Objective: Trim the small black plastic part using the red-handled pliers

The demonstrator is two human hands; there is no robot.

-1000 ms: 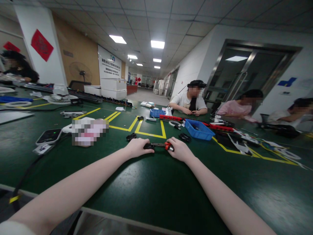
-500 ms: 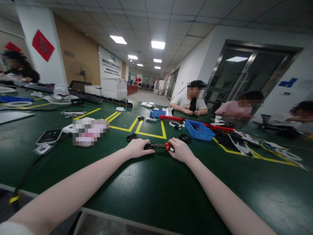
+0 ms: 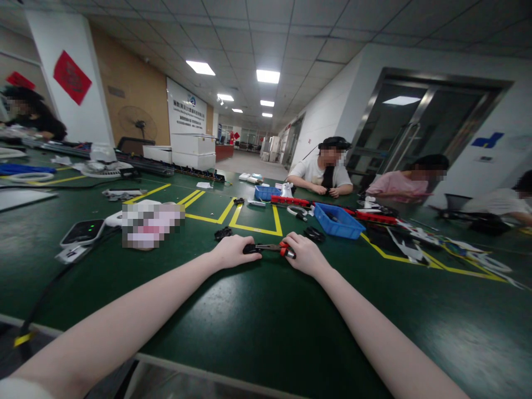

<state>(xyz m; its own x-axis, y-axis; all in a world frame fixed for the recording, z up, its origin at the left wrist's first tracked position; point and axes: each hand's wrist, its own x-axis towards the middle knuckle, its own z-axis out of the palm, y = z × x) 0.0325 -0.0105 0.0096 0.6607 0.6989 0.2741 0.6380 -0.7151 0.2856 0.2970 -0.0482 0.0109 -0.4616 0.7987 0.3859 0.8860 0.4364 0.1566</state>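
Observation:
My right hand [image 3: 306, 254] is closed around the red-and-black handles of a pair of pliers [image 3: 272, 247], whose metal jaws point left. Opposite it, my left hand [image 3: 233, 251] grips a small black part [image 3: 251, 249] between thumb and fingers. The plier tips meet this part at its right side; whether they bite on it I cannot tell. Just beyond my left hand lies a small black coiled piece [image 3: 223, 233]. A similar black bundle [image 3: 315, 234] rests beyond my right hand.
A blue bin [image 3: 337, 221] stands ahead right, with a smaller blue bin [image 3: 267, 193] farther back. At left are a white device with a dark screen [image 3: 82, 231] and a black cable [image 3: 39, 302]. Yellow tape [image 3: 255, 229] marks the green table [image 3: 233, 327]. Several people sit around it.
Both hands keep their grip, with the pliers still against the black part. At the far right a person has leaned or shifted slightly.

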